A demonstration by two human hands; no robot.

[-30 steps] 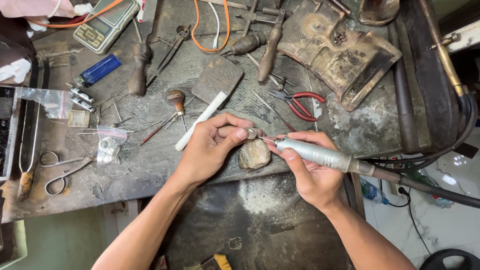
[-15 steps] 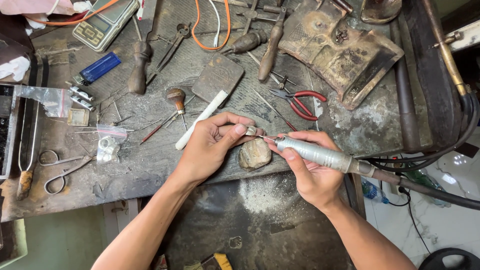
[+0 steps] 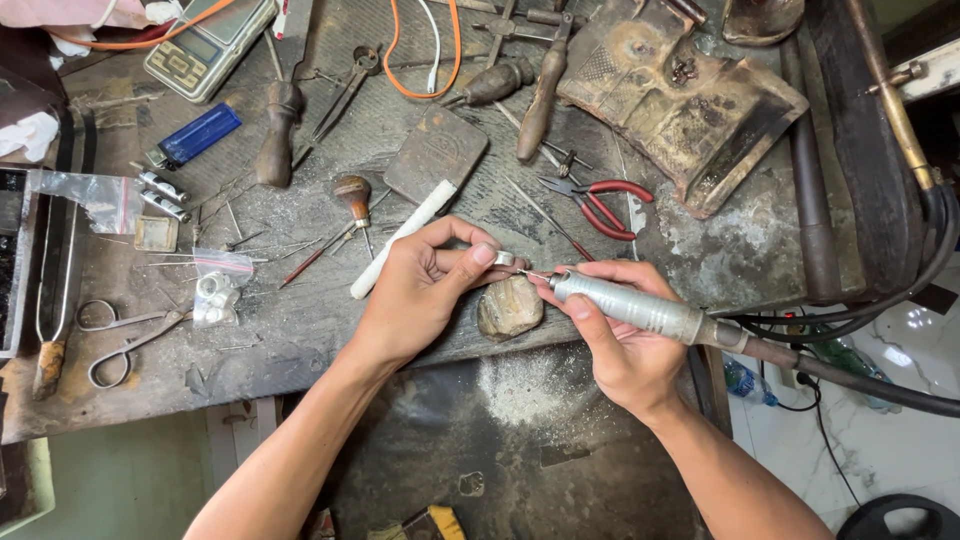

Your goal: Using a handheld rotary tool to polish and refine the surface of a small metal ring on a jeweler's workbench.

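Observation:
My left hand pinches a small silver ring between thumb and forefinger, just above a worn wooden bench peg at the bench's front edge. My right hand grips a grey metal rotary handpiece, held like a pen. Its thin bit touches the ring from the right. A dark flexible shaft runs from the handpiece off to the right.
The grimy workbench carries red-handled pliers, scissors, a white stick, wooden-handled gravers, a blue lighter, a small scale, an orange cable and a charred block. Small plastic bags lie left.

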